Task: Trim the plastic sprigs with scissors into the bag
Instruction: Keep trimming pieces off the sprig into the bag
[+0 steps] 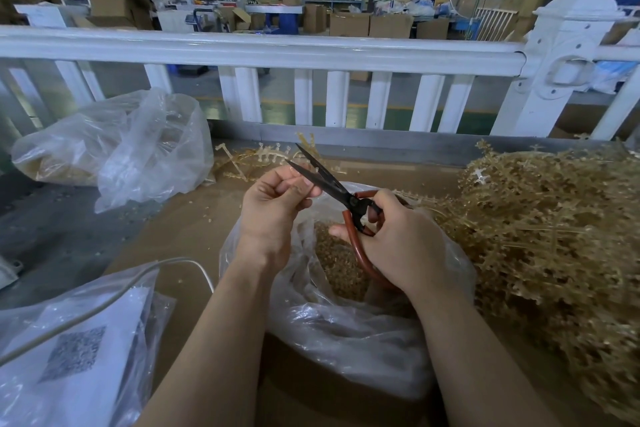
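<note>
Right hand [398,239]: clamped on scissors [332,187], blades apart
Left hand [277,201]: fingers pinched together at the blades; sprig not discernible
Bag [346,333]: below hands, on worktop [194,229]
Sprigs [554,236]: heaped right
Fence [263,52]: behind

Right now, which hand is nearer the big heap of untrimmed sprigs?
Right. The right hand, holding the scissors, is beside the heap; the left hand is farther away, across the open bag.

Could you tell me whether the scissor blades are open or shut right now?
Open: the scissors in the right hand show two dark blades spread apart at the tips.
</note>
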Available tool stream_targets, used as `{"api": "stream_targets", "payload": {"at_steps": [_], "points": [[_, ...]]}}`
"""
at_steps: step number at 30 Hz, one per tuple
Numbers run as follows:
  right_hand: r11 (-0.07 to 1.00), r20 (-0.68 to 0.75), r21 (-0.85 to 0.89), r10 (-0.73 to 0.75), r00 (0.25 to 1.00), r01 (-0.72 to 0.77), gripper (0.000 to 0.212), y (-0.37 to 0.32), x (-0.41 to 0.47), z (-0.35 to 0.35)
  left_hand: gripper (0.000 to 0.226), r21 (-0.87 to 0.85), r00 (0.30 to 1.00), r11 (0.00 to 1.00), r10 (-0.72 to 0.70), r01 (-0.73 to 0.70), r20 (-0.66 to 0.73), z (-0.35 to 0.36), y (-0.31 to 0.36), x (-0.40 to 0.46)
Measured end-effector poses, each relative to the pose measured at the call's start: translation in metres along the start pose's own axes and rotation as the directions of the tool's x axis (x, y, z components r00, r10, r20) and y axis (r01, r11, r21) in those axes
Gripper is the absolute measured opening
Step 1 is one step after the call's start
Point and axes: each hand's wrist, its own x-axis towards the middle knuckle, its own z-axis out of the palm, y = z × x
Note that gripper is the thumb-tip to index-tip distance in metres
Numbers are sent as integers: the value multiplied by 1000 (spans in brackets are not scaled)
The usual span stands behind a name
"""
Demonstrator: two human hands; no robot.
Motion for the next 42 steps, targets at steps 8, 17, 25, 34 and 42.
{"api": "stream_targets", "payload": {"at_steps": [8,17,25,34,42], "points": [[1000,-23,13,4,1000,-3,59,-1,0,-2,27,-23,998,999,-40,41,58,4,2,-3],[1000,-25,27,-1,1000,2,66,0,-1,-2,4,-81,991,992,-83,92,109,6,4,-3],[999,-33,48,-17,999,19,66,-1,-1,-1,12,-60,995,994,-84,87,55,5,5,-2],[1000,-48,13,-5,999,6,69,-2,0,-3,23,111,999,993,-45,43,20,8,6,-5],[1000,-34,9,-5,999,5,75,0,0,-1,26,99,999,994,-41,38,32,9,6,-5]]}}
